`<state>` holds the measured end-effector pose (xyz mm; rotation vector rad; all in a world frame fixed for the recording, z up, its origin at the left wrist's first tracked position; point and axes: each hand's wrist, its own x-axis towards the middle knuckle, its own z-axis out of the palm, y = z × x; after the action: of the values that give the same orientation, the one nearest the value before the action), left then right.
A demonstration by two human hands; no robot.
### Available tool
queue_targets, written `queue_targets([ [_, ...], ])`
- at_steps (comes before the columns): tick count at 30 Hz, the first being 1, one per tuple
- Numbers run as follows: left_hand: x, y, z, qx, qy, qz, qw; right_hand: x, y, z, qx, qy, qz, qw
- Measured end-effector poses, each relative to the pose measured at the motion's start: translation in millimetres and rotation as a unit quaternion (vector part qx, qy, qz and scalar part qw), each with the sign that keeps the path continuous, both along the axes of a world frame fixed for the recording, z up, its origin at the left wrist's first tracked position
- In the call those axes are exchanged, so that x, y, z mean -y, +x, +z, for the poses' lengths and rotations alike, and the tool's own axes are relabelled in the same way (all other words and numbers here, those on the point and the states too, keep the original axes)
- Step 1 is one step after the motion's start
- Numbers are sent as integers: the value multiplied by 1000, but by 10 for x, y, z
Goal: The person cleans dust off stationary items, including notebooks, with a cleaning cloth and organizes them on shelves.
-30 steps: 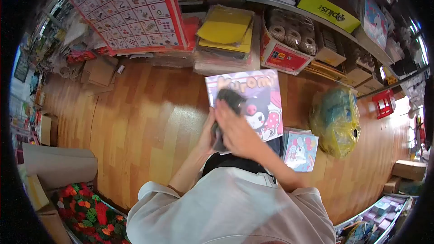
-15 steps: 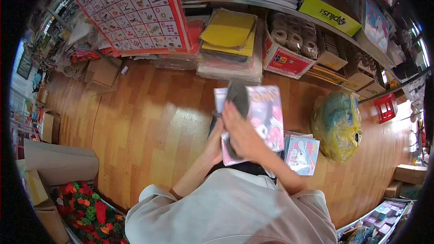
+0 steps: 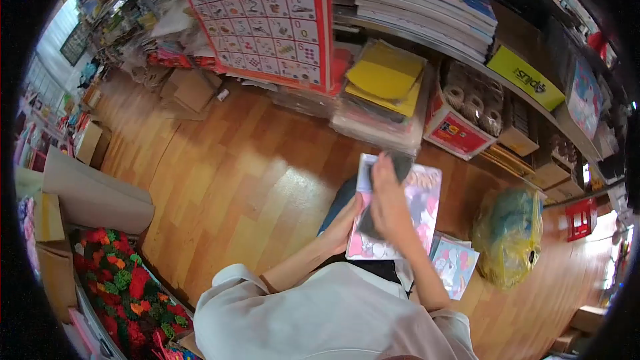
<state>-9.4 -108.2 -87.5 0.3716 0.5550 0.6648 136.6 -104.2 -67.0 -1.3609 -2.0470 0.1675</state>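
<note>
Pink and lilac, the book [image 3: 430,208] sits right of centre in the frame, above the person's lap. The left hand [image 3: 351,217] is grasping it by its left edge. The right hand [image 3: 387,190] lies over a dark cloth [image 3: 401,163] on the cover; whether its fingers grip the cloth I cannot tell. Hand and cloth hide much of the cover, and the right forearm stands between the book and some booklets [image 3: 458,264] on the floor at the lower right, partly covering them.

Right of the booklets, a translucent yellow bag [image 3: 507,253] holds something blue-green. Beyond it, at the right edge, is a red basket [image 3: 581,220], its contents too small to tell. Above the book, at the upper right, a red and white box [image 3: 457,135] holds rolls of twine [image 3: 473,108] under clear plastic, with open cardboard boxes beside it. On the shelf over them stand a lime-green box [image 3: 527,79] and a tall stack of books [image 3: 427,10].

At the upper centre, yellow sheets [image 3: 387,73] top a plastic-wrapped pile, just beside a red-bordered picture chart [image 3: 270,23]. At the lower left, a long container [image 3: 159,280] is filled with red, green and orange tufts [image 3: 123,283]; a beige rolled sheet [image 3: 100,193] lies just above.
</note>
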Motion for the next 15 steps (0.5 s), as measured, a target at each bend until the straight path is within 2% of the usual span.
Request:
queue_targets([
  [2,-116,-54,-29,-36,61,98,993,278,-271,42,-21,-55,54,997],
  [3,-237,-141,-291,35,40,109,993,412,-292,43,-11,-44,58,997],
  [4,-288,-187,-235,36,43,111,992,491,-305,33,-3,-34,61,998],
  [5,-339,-228,-126,71,48,103,991,455,-189,-99,5,-72,40,997],
  [6,-351,-259,-41,104,51,94,989,401,-42,-68,-40,-111,-14,993],
  [7,-312,-252,-7,90,35,97,991,395,160,-318,-63,-85,-80,991],
  [8,-242,-236,-52,85,31,95,991,332,300,-290,-46,-84,-142,985],
  [9,-152,-191,-124,51,34,51,997,210,438,-181,-82,-67,-159,982],
  [11,-10,-5,-16,-10,61,-9,998,37,503,-44,-116,-37,-166,979],
  [12,31,90,-18,-4,65,-44,997,-16,463,61,-126,-37,-164,978],
  [14,47,224,25,20,43,-60,997,-82,256,154,-137,-35,-98,985],
  [15,26,249,-46,-6,49,-33,998,-109,122,196,-121,-8,-73,990],
])
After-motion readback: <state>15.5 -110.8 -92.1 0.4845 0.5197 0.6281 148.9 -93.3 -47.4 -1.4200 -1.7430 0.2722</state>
